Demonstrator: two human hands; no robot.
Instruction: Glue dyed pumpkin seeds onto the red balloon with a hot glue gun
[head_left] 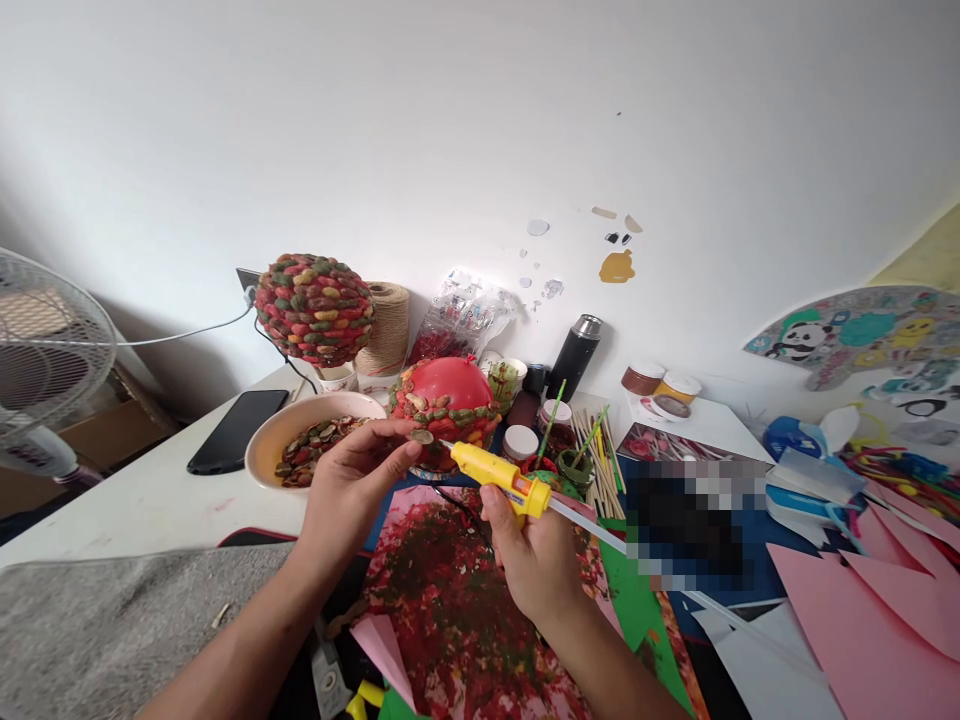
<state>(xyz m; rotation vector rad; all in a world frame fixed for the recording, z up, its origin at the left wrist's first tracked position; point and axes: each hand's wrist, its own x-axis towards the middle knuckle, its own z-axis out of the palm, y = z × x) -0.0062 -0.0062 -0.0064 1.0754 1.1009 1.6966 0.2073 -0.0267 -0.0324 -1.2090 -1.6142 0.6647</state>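
Observation:
Between the thumb and fingertips of my left hand (358,482) is a half peanut shell (422,437), its hollow side showing. My right hand (534,565) is wrapped around a yellow hot glue gun (487,468), with a long translucent glue stick (592,527) trailing from its back. The gun's nozzle points left, close to the shell. Just behind both hands sits a red balloon (448,378), its lower part covered in red, green and yellow shells. Left of it, a pale bowl (259,460) holds many painted shells. Paint-smeared pink paper (465,610) lies below my hands.
A shell-covered ball (315,310) stands by a twine spool (387,325). A phone (237,432) lies left, near a fan (49,340). Paint jars (520,442), wooden sticks (598,470) and a black thermos (576,355) stand behind. Pink sheets (832,630) lie right.

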